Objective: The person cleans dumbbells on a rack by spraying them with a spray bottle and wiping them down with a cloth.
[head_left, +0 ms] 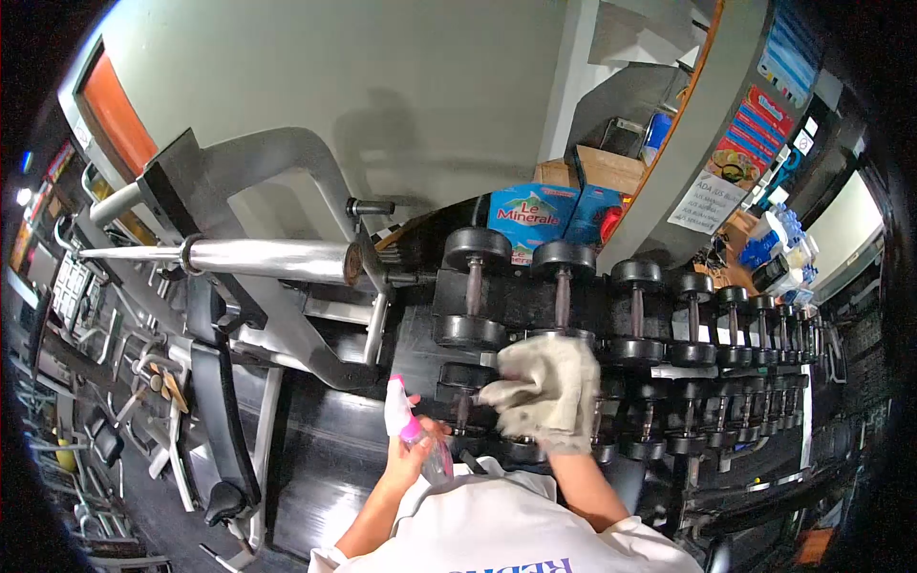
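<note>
My left hand (409, 456) is closed round a clear spray bottle (437, 463) with a white and pink spray head, held low in front of my shirt. A beige cloth (549, 396) hangs over my right hand (564, 449) and hides nearly all its fingers. The cloth is bunched and slightly blurred. It is in front of the dumbbell rack and covers part of a dumbbell (562, 286) on the upper tier. I cannot tell whether the cloth touches that dumbbell. To its left lies another large black dumbbell (475, 286) with a metal handle.
Two tiers of dumbbells run off to the right, with smaller ones (734, 320) farther along. A bench-press frame with a thick steel bar (272, 260) and a black padded bench (224, 420) stands at left. Blue water cartons (533, 218) sit behind the rack, beside a pillar (702, 143).
</note>
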`<action>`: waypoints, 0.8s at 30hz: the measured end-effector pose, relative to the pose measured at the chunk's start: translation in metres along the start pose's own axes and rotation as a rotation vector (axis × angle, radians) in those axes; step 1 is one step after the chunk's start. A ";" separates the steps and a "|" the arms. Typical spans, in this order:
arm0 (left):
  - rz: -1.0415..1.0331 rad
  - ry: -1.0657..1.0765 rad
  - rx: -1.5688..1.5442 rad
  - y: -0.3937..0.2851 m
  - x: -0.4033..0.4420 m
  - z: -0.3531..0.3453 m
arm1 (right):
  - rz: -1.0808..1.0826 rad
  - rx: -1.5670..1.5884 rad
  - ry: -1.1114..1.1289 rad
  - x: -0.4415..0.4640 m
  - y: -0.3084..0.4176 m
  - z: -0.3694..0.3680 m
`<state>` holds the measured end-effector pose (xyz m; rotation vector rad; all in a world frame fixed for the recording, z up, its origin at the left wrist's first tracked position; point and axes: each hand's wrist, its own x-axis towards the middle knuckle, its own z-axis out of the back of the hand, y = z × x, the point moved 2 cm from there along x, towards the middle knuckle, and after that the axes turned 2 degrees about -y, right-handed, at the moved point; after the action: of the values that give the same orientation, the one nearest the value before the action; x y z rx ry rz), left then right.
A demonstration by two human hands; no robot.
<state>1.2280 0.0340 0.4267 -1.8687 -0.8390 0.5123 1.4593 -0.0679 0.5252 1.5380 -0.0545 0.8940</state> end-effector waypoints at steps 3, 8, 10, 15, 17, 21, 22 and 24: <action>0.024 -0.007 0.062 -0.002 0.003 0.001 | -0.531 0.421 0.189 -0.014 -0.013 -0.018; 0.067 -0.019 0.039 -0.001 0.009 0.002 | -0.433 0.513 0.220 0.062 0.066 -0.011; 0.068 -0.012 0.101 -0.007 0.013 -0.001 | -0.476 0.542 0.008 0.056 0.071 -0.008; 0.113 -0.045 0.106 -0.005 0.038 -0.002 | 0.332 -0.544 0.527 0.008 0.026 -0.003; 0.147 -0.065 0.092 -0.011 0.058 -0.007 | 0.183 -0.614 0.654 -0.012 0.020 -0.005; 0.188 -0.017 0.160 -0.034 0.100 -0.025 | -0.595 0.413 0.257 -0.075 -0.047 0.004; 0.167 0.028 0.197 -0.040 0.108 -0.031 | -0.887 0.920 0.052 -0.079 -0.049 0.005; 0.189 0.027 0.214 -0.048 0.125 -0.040 | -0.023 -0.425 0.610 -0.060 -0.043 0.015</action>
<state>1.3229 0.1147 0.4890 -1.7607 -0.5686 0.6658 1.4476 -0.0993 0.4576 0.8315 0.2020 1.2113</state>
